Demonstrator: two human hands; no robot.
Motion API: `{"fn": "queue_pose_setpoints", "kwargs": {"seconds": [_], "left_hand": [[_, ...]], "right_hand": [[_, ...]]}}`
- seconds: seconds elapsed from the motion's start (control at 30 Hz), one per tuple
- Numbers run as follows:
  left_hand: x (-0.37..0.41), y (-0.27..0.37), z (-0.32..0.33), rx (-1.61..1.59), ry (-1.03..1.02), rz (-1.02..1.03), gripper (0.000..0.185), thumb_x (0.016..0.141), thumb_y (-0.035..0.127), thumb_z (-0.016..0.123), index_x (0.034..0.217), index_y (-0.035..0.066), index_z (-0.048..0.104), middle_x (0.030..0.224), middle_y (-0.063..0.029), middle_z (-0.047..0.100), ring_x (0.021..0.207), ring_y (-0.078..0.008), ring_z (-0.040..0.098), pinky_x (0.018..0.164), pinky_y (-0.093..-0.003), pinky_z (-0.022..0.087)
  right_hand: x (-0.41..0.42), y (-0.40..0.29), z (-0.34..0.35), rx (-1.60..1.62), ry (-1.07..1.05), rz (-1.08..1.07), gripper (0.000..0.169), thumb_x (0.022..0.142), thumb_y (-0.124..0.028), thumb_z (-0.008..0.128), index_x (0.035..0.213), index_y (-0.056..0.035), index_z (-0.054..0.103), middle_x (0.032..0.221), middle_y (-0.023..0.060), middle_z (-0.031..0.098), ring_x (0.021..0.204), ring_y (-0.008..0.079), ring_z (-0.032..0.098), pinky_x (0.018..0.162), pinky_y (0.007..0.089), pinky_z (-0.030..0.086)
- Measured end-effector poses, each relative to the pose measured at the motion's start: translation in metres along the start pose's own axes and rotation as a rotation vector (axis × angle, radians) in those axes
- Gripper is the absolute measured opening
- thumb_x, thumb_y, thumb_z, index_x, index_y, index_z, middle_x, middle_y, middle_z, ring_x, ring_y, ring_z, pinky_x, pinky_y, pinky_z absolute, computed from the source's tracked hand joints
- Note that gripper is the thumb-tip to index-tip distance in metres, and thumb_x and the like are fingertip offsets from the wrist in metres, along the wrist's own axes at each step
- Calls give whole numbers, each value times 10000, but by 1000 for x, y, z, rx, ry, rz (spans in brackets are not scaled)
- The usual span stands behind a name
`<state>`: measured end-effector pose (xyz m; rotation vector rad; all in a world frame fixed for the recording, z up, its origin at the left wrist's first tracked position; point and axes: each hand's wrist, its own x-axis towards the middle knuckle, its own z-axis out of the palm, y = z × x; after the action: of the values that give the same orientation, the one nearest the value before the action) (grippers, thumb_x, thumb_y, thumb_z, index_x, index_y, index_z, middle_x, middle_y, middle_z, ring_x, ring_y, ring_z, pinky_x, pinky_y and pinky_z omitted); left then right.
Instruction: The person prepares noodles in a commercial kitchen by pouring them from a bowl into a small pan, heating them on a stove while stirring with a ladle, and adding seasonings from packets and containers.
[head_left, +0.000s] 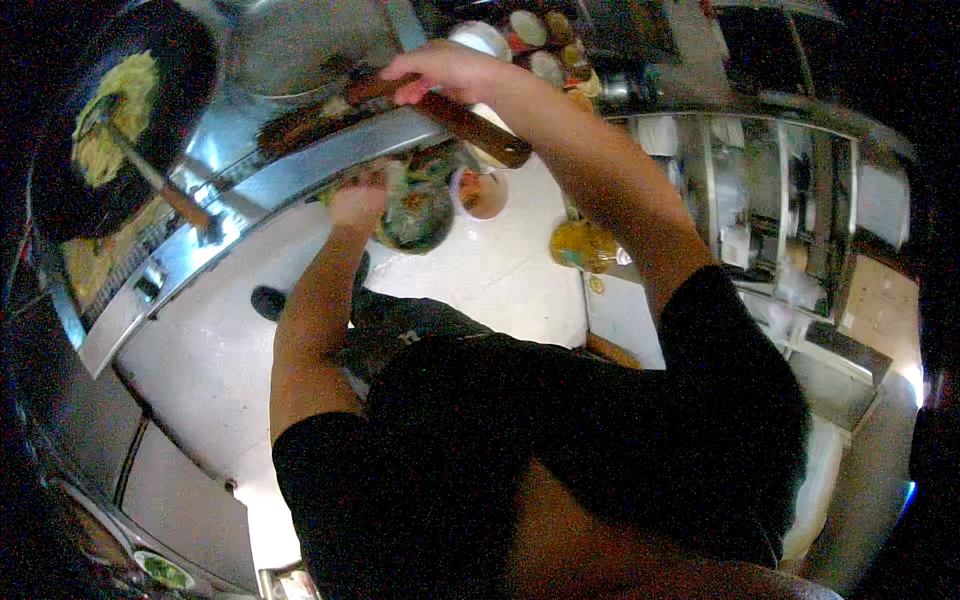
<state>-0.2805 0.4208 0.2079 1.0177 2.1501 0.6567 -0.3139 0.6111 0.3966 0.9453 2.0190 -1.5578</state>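
Observation:
My right hand is at the top centre, its fingers curled over a thick brown wooden handle. The handle's near end points down to the right, and what it belongs to is hard to make out. Below it, my left hand is blurred, beside the left rim of a round dark pan or bowl with greenish contents. I cannot tell whether its fingers grip anything. A small round bowl of reddish food stands right of the dark vessel.
At the left, a black wok holds yellowish food and a wooden-handled utensil. A metal counter edge curves before me. Several lidded jars stand behind. A yellow-filled package lies right, near metal shelving.

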Motion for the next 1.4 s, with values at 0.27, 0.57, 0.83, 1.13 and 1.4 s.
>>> {"fn": "queue_pose_setpoints", "kwargs": {"seconds": [0.27, 0.57, 0.83, 1.13, 1.4], "left_hand": [[44, 96, 160, -1242, 255, -127, 453, 880, 400, 513, 1170, 52, 521, 1067, -143, 620, 939, -314, 594, 844, -384, 466], [58, 131, 148, -841, 312, -285, 445, 858, 287, 488, 1176, -24, 484, 1082, -253, 562, 990, -396, 553, 889, -447, 425], [69, 23, 131, -2605, 228, -69, 297, 902, 214, 442, 1102, 12, 529, 1036, -137, 590, 935, -237, 584, 639, -370, 524], [-83, -298, 58, -2280, 881, 134, 237, 894, 131, 394, 934, -28, 564, 841, -117, 621, 733, -235, 630, 625, -324, 530], [-266, -496, -76, -1552, 1243, -128, 214, 829, 105, 487, 848, -87, 581, 818, -206, 626, 732, -335, 634, 675, -442, 537]], "right_hand": [[12, 10, 5, 0, -61, 9, 326, 795, -332, 668, 961, -52, 650, 839, 70, 669, 710, 112, 591, 653, 254, 471], [11, 30, -6, 171, -80, -12, 290, 801, -280, 664, 926, -20, 633, 760, 99, 660, 630, 152, 607, 585, 273, 490], [29, 54, 0, 170, -196, -162, 288, 841, -262, 636, 987, -14, 636, 889, 98, 663, 774, 160, 634, 729, 264, 501], [25, 44, 19, 228, -94, -104, 282, 857, -245, 595, 1004, -4, 595, 839, 73, 645, 741, 145, 608, 710, 269, 482], [26, 37, 46, 220, -63, -126, 278, 830, -236, 594, 1013, -26, 584, 891, 43, 612, 770, 121, 560, 723, 250, 440]]}}
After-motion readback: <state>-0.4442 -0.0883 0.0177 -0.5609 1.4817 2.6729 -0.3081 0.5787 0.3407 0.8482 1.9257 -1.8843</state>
